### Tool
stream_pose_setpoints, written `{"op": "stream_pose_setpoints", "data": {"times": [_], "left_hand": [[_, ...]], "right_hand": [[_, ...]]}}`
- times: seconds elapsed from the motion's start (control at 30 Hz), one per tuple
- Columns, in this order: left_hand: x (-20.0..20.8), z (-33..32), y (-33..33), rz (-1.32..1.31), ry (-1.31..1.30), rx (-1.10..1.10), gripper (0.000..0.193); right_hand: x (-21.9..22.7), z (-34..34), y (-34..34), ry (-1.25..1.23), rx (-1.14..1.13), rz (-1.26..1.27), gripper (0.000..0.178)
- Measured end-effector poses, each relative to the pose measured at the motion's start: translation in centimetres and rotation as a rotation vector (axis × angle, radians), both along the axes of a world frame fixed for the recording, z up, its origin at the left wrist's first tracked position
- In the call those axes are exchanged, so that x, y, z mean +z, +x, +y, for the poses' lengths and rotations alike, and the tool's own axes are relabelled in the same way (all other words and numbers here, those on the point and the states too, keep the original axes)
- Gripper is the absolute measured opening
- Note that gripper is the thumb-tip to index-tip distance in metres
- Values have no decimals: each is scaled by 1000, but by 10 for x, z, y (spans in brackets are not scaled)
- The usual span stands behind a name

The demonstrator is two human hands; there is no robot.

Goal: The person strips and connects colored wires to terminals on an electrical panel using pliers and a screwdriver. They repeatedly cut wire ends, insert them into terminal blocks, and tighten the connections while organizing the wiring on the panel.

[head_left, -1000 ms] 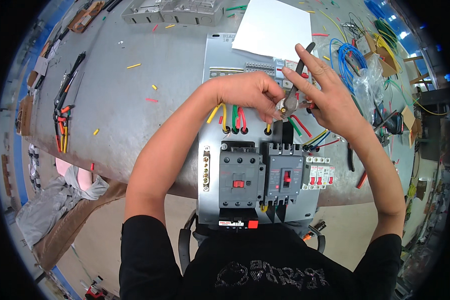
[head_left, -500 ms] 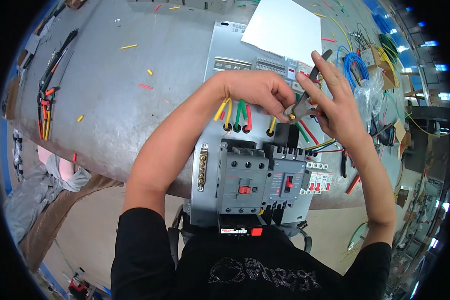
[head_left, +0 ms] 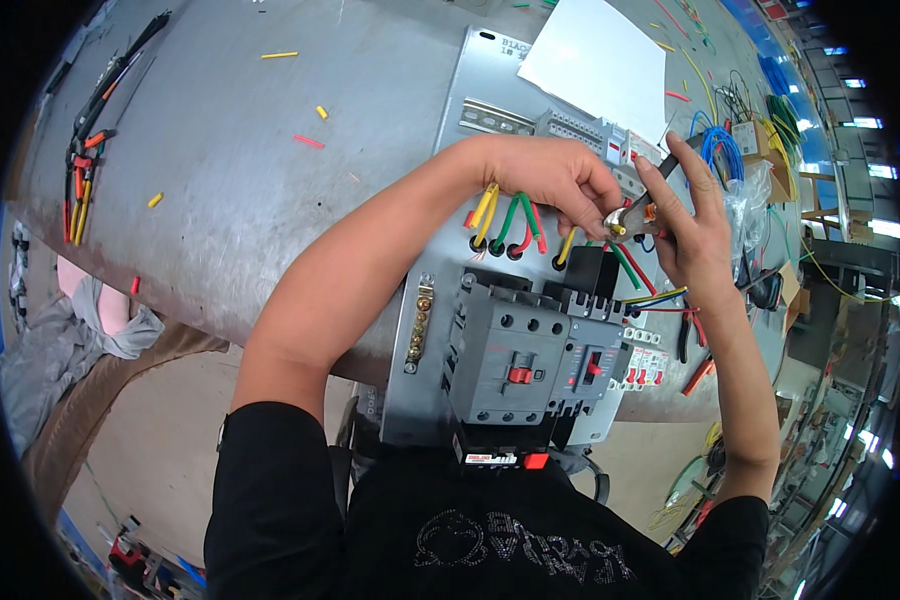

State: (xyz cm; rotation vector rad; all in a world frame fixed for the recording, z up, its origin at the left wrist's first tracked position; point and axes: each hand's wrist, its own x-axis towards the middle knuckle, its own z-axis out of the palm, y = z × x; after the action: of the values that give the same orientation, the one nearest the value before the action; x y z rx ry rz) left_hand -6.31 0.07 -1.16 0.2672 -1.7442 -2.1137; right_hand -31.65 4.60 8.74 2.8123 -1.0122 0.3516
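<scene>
My left hand [head_left: 560, 185] reaches across above a grey metal panel [head_left: 425, 225], thumb and fingers pinched on a yellow wire [head_left: 566, 246] that comes up through a hole. In my right hand [head_left: 698, 225] are pliers [head_left: 625, 218] with a silvery head and dark handles, the fingers spread along them. The jaws are at the yellow wire's end, right beside my left fingertips. Green wire [head_left: 507, 222] and other yellow and red wires rise from holes under my left wrist. Nearer me, a large contactor [head_left: 505, 350] and a circuit breaker [head_left: 590, 365] are on the panel.
White paper [head_left: 600, 65] lies over the panel's far end. Several small breakers [head_left: 643, 368] and a brass terminal strip [head_left: 419, 325] flank the larger devices. Hand tools [head_left: 85, 165] lie at the table's left. A blue wire coil [head_left: 720, 148] is at the right, and cut wire scraps dot the table.
The whole view has shifted, so the panel and both hands appear farther right. My hands stay together at the yellow wire, with the pliers still at its end.
</scene>
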Motion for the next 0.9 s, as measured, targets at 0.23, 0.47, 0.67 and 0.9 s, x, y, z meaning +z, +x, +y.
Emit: {"op": "stream_pose_setpoints", "data": {"times": [0.23, 0.47, 0.67, 0.9], "left_hand": [[-7, -1, -3, 13, 38, -5, 17], [-6, 1, -2, 31, 43, -3, 18], [-6, 1, -2, 16, 56, 5, 19], [-11, 2, -5, 47, 84, 25, 22]], "right_hand": [[2, -1, -2, -41, 2, 57, 93], [5, -1, 2, -93, -18, 143, 92], [9, -2, -3, -117, 22, 187, 70], [12, 6, -1, -85, -8, 196, 63]]}}
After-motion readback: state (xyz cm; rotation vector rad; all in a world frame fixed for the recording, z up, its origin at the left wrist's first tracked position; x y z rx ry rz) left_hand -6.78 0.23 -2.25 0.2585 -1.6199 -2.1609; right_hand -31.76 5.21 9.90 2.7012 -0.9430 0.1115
